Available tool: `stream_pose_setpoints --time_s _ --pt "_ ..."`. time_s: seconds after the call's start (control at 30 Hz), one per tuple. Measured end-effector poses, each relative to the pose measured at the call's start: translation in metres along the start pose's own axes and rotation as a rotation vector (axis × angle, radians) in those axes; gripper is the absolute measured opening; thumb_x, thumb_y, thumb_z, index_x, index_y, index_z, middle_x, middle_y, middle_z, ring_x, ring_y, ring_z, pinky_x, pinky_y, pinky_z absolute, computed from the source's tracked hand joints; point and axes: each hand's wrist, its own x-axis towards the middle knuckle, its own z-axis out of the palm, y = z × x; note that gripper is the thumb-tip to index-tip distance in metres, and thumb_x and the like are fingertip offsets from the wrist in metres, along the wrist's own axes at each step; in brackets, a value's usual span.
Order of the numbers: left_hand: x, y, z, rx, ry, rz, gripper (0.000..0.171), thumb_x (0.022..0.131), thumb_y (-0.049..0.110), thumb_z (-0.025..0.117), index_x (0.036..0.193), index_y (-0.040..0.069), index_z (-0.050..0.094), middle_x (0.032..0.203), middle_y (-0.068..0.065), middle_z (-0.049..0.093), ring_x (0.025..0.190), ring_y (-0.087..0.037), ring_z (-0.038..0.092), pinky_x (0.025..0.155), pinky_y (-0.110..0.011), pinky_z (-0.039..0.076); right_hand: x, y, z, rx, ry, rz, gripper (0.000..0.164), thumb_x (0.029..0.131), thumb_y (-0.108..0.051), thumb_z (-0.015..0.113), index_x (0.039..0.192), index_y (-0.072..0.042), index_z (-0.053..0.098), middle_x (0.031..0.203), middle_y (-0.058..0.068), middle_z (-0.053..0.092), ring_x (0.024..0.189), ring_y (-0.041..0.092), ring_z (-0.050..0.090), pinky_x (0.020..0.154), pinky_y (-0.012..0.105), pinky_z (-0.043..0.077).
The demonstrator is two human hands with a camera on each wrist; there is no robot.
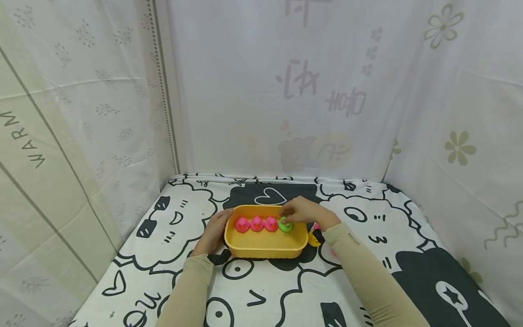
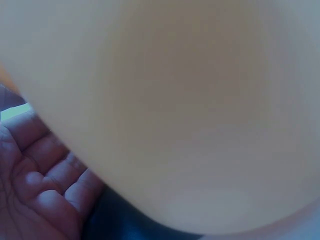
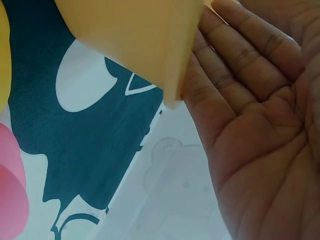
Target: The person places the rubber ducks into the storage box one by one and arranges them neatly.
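Head: right hand (image 1: 304, 212) pinches round green rubbery duck (image 1: 286, 227) inside yellow rectangular plastic tray (image 1: 265, 252), near right edge; left hand (image 1: 213, 231) touches left edge, grip unclear. Duck likely light, squeezable; hold by head. Left wrist: palm beside tray. Right wrist: fingertips hidden.

The tray (image 1: 261, 243) looks like smooth plastic with a low sheen. The pink ducks (image 1: 257, 224) and green duck (image 1: 287, 225) seem smooth, faintly glossy rubber or soft plastic. Printed matt cloth (image 1: 261, 276); thin, lightly creased fabric curtains (image 1: 237, 104); matt cloth sleeves (image 1: 363, 268).
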Motion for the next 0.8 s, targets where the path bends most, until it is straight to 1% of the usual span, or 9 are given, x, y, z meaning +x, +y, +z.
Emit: stream_pose_setpoints --time_s 0.2,0.37,0.57,0.8 --pt "0.001 -0.002 -0.001 -0.007 -0.004 0.008 0.060 0.097 0.054 0.058 0.141 0.012 0.057 0.142 -0.010 0.056 0.127 -0.026 0.055 0.102 -0.038 0.050 -0.003 0.000 -0.003 0.017 0.024 -0.024 0.033 0.092 -0.031 0.075 0.118 -0.012 0.074 0.107 -0.007 0.072 0.097 0.010 0.065 0.089 0.031 0.056" --pt "0.000 -0.002 -0.001 -0.002 -0.006 0.012 0.059 0.097 0.053 0.058 0.140 0.012 0.058 0.141 -0.010 0.057 0.126 -0.025 0.055 0.102 -0.037 0.051 -0.005 -0.002 -0.006 0.017 0.040 -0.012 0.033 0.094 -0.031 0.073 0.120 -0.012 0.073 0.110 -0.006 0.072 0.100 0.011 0.066 0.090 0.031 0.057" --pt "-0.002 -0.001 -0.001 0.003 -0.004 0.011 0.056 0.098 0.052 0.057 0.139 0.013 0.059 0.141 -0.009 0.057 0.126 -0.025 0.055 0.102 -0.037 0.051 -0.010 -0.002 -0.011 0.029 0.078 -0.024 0.032 0.096 -0.032 0.070 0.120 -0.011 0.073 0.111 -0.005 0.072 0.103 0.014 0.067 0.091 0.033 0.057" --pt "0.001 -0.001 -0.002 0.013 -0.013 0.018 0.053 0.102 0.049 0.053 0.139 0.012 0.058 0.140 -0.010 0.057 0.124 -0.025 0.056 0.101 -0.036 0.052 -0.019 0.003 -0.022 0.080 0.120 0.007 0.034 0.097 -0.036 0.067 0.123 -0.013 0.072 0.113 -0.007 0.071 0.104 0.015 0.065 0.093 0.036 0.056"
